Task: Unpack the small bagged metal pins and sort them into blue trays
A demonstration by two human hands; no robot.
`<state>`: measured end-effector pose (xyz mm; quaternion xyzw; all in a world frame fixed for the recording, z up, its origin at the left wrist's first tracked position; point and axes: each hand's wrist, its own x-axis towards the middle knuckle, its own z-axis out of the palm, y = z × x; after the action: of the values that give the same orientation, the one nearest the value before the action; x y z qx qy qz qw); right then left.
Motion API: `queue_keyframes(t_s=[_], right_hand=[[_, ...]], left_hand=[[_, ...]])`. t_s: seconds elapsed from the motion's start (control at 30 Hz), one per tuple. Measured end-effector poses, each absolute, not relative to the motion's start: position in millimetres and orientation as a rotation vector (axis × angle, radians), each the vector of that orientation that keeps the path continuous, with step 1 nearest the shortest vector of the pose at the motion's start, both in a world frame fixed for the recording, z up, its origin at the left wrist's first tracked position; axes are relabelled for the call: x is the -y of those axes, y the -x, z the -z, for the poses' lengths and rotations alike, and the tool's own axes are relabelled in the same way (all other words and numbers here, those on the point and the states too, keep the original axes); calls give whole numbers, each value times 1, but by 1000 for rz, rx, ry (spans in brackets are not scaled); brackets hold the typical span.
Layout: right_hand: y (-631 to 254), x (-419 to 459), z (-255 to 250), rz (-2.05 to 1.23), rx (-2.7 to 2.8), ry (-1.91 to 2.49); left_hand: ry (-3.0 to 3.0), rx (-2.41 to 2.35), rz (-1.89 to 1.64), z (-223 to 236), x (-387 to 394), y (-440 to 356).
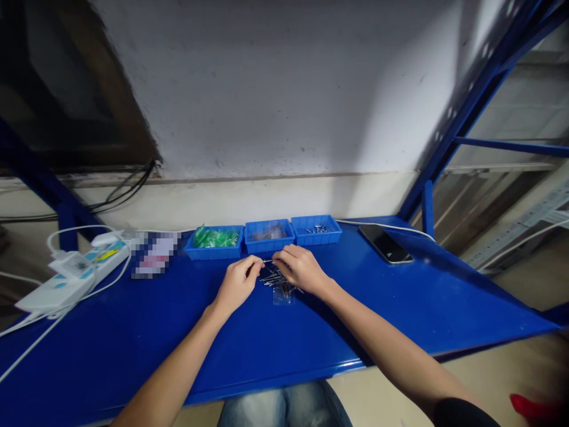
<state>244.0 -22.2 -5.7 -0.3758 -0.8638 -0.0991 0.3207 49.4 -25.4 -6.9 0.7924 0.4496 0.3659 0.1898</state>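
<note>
Between my two hands, above the blue table, a thin metal rod (267,261) runs from fingertip to fingertip. My left hand (237,284) is closed, pinching its left end between thumb and fingers. The fingers of my right hand (300,268) are closed on the right end, which they partly hide. Just below the hands lies a loose pile of slim metal rods (272,279), some under my right hand. At the near side of the pile is a small clear plastic bag (283,296); its contents are too small to tell.
Three blue bins stand along the wall: one with green pieces (216,237), one with clear packets (269,230), one with small metal parts (317,229). A phone (384,244) lies at right. A white power strip (73,284) with cables sits at left. Blue posts (427,207) flank the table.
</note>
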Motion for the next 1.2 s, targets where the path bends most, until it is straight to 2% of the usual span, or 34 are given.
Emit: queue_keyframes(t_s=[0.13,0.3,0.4,0.53,0.7,0.9,1.2], right_hand=[[-257,16,-4,352,2180,1017],[-298,0,-8,459,1664,1535],[-308,-4,-3,389,1597,1731],[-284,5,3,174,1886,1520],[-244,20,10,57,2275,1094],[-240,24,10,158,2298,1053],[-238,28,6,108,2246,1013]], left_hand=[[-2269,-1287,-928,12,23,-52],[-2426,-1347,-770,22,18,-50],[-2459,-1378,-678,25,18,-50],[-2454,-1430,-669,25,18,-52],[-2428,-1341,-878,18,14,-48],[-2422,-1246,-983,11,18,-49],[-2429,-1228,-1078,1,24,-48]])
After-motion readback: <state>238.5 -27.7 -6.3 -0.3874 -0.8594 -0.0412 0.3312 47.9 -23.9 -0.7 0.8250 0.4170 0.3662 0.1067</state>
